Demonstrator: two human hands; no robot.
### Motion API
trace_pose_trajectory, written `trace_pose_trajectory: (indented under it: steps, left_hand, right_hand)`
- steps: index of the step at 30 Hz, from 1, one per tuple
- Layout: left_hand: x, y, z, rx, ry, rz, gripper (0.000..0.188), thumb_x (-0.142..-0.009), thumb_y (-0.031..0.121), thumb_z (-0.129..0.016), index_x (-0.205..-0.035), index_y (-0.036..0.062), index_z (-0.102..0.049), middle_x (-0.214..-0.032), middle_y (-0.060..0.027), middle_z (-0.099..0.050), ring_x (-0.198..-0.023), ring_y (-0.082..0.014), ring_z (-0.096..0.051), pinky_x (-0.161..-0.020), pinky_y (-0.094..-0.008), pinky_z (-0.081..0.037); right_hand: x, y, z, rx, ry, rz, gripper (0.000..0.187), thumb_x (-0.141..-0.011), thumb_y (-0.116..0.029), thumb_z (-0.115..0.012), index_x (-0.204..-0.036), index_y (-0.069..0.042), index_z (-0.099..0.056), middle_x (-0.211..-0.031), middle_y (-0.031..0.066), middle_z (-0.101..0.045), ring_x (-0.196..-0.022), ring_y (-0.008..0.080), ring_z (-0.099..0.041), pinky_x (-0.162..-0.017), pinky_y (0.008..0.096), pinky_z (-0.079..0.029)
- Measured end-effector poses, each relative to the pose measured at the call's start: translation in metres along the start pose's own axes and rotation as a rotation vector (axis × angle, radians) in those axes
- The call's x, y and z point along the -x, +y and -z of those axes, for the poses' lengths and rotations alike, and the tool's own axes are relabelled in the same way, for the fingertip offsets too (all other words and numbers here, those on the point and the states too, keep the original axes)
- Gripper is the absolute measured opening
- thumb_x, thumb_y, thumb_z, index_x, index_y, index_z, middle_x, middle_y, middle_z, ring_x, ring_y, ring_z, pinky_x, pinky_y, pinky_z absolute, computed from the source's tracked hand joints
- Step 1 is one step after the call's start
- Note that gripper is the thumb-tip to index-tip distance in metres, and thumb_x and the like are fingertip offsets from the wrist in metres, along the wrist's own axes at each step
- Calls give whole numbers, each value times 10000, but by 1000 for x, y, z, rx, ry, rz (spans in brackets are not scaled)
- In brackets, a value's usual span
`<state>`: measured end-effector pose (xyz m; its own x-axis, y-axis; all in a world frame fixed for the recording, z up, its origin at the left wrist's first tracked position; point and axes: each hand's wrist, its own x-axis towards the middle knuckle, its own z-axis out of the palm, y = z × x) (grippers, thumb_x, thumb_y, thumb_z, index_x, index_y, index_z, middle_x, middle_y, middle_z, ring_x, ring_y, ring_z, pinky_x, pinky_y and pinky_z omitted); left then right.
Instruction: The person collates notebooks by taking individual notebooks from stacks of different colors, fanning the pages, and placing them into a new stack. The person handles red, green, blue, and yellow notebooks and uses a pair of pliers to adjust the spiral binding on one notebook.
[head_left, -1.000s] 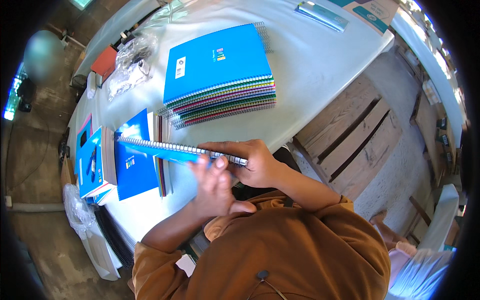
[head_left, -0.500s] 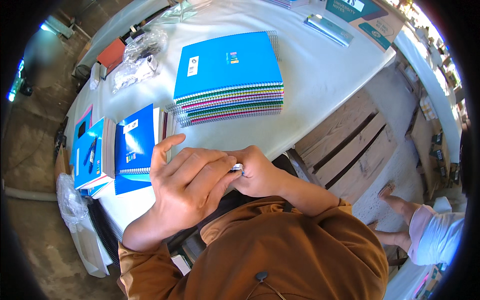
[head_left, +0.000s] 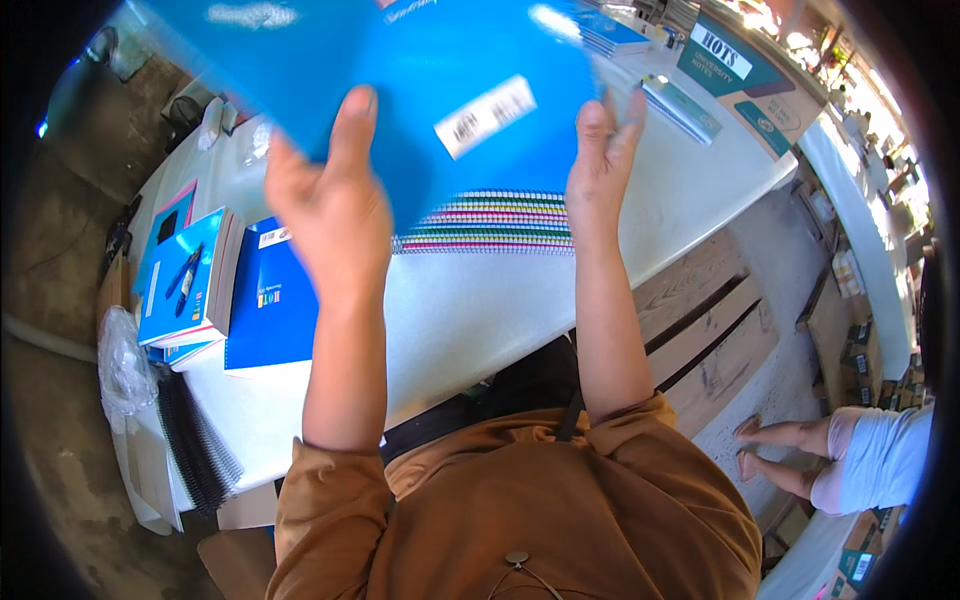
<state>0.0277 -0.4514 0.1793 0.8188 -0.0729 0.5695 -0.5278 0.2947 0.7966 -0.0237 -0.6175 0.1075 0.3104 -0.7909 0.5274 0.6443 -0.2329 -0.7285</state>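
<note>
A blue notebook [head_left: 410, 95] with a white label is raised, tilted and slightly blurred, over the stack. My left hand [head_left: 335, 215] grips its near left edge, the thumb lying across the cover and the fingers partly hidden beneath. At the notebook's right edge is my right hand [head_left: 603, 165], its thumb and a finger stretched apart; the other fingers are hidden, and I cannot tell whether it touches the cover. Below the raised notebook, a stack of spiral notebooks [head_left: 500, 222] shows green, yellow, pink and white layers along its near side.
To the left lie another blue notebook [head_left: 265, 300] and a pile of books [head_left: 190, 280] with a pen [head_left: 186, 278] on top. Clear plastic [head_left: 128, 365] and black spiral coils [head_left: 195, 440] hang at the table's left edge. A cardboard box [head_left: 760, 90] stands far right; a person [head_left: 860, 460] is at right.
My hands, earlier together near my body around a small shiny thing, have parted and moved forward. A blue notebook is now lifted and turned. The small thing is no longer visible.
</note>
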Motion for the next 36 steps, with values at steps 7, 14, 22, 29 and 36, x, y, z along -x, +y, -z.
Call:
trace_pose_trajectory:
  steps: [7,14,22,29,36]
  left_hand:
    - [13,-150,-11,-996,-697,-727,354,-831,313,-603,-1138,138,-594,-1171,-102,-581,-1095,-263,-549,-895,-348,-457]
    - [-12,-148,25,-889,-152,-153,344,-849,320,-597,-1007,18,-633,-1049,-200,-611,-940,-352,-592,-783,-388,-478]
    - [0,-175,34,-767,27,-145,303,-835,310,-624,-799,14,-676,-833,-156,-633,-715,-308,-613,-640,-393,-475]
    - [-6,-161,50,-751,-31,-77,215,-836,251,-623,-864,39,-646,-784,-115,-653,-647,-265,-622,-585,-368,-474]
    - [3,-47,178,-1172,-676,38,373,-790,162,-643,-1157,114,-595,-1217,-174,-541,-1222,-300,-428,-1032,-382,-306]
  right_hand:
    - [8,64,56,130,55,-267,726,-925,-560,-290,-1247,71,-446,-1184,181,-540,-1055,239,-526,-916,323,-383]
    - [27,58,50,398,101,-194,434,-904,-322,-537,-1123,51,-566,-1037,139,-614,-941,178,-571,-829,279,-432]
    - [38,88,55,496,307,150,178,-821,-125,-670,-760,28,-602,-870,42,-476,-715,97,-537,-634,246,-456]
    - [39,85,48,457,261,97,156,-785,-112,-703,-816,-9,-590,-845,49,-492,-712,108,-497,-626,240,-416]
    - [70,57,123,329,138,196,323,-913,-157,-518,-1153,33,-414,-1065,165,-549,-983,239,-563,-878,333,-464]
